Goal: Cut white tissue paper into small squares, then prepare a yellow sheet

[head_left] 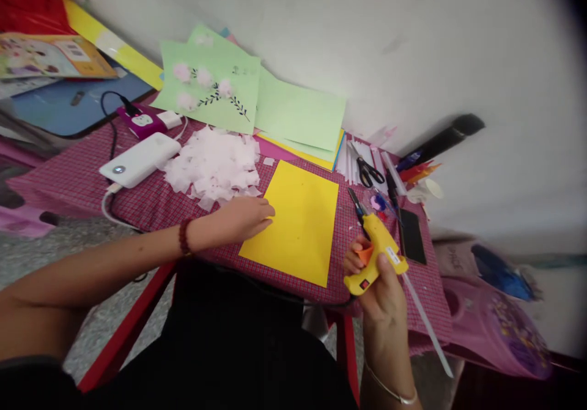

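My right hand [383,290] is wrapped round a yellow hot glue gun [383,248], its fingers by the orange trigger. A long translucent glue stick [426,324] juts from the gun's back end, and its nozzle points away from me. My left hand [245,217] is over the left edge of a yellow sheet of paper [298,226], fingers curled and drawn together. Whatever sits between those fingertips, if anything, is hidden. Just beyond this hand lies a heap of pale pink tissue paper pieces [215,162].
Black scissors [369,171] rest on glue sticks at the back right. A white power bank [140,159] with a cable lies left. Against the wall lean green sheets [302,107], one bearing pink tissue flowers [204,78]. A dark phone-like slab [413,235] lies near the right edge.
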`<action>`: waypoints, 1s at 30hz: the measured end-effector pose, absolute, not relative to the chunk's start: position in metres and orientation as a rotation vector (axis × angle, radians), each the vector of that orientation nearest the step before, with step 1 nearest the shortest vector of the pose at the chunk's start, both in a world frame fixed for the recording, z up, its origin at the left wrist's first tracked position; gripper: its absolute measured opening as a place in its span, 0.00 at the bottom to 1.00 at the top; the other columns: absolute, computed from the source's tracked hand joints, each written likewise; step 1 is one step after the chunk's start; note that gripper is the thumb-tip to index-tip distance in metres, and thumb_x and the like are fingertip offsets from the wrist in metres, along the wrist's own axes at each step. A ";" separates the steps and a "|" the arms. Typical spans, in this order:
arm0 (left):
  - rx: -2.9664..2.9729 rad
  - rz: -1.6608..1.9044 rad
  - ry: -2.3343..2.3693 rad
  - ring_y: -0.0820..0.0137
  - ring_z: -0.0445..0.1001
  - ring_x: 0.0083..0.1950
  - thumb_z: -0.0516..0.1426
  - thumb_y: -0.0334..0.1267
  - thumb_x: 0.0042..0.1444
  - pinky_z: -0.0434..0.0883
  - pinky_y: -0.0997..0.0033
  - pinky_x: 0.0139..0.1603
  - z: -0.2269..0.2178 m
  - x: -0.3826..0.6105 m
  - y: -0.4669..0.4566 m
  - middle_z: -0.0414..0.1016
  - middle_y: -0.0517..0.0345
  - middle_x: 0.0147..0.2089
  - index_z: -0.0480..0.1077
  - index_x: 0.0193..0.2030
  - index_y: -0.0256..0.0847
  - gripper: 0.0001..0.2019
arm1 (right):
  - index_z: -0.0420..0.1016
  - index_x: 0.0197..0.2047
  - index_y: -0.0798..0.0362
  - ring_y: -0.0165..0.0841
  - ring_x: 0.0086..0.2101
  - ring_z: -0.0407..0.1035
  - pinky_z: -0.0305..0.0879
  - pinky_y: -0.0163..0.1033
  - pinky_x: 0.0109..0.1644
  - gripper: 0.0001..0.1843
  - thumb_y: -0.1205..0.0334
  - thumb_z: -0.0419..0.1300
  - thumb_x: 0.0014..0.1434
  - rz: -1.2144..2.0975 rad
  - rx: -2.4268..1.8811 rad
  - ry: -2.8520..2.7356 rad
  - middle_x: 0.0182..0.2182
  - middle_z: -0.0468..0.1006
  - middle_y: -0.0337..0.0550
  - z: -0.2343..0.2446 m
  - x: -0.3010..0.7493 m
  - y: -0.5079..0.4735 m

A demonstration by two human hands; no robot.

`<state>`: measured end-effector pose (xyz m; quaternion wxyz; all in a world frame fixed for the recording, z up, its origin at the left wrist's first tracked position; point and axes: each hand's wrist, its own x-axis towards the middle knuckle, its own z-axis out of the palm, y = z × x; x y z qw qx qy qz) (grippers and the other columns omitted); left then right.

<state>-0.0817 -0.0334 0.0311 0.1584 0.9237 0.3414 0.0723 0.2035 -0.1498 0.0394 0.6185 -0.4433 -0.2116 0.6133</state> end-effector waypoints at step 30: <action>2.678 0.562 0.380 0.68 0.68 0.38 0.52 0.31 0.64 0.63 0.66 0.44 -0.032 -0.048 -0.005 0.73 0.56 0.34 0.71 0.32 0.38 0.10 | 0.68 0.31 0.51 0.27 0.16 0.58 0.58 0.33 0.15 0.18 0.43 0.58 0.52 0.865 -1.903 -1.170 0.22 0.67 0.35 -0.011 0.176 -0.030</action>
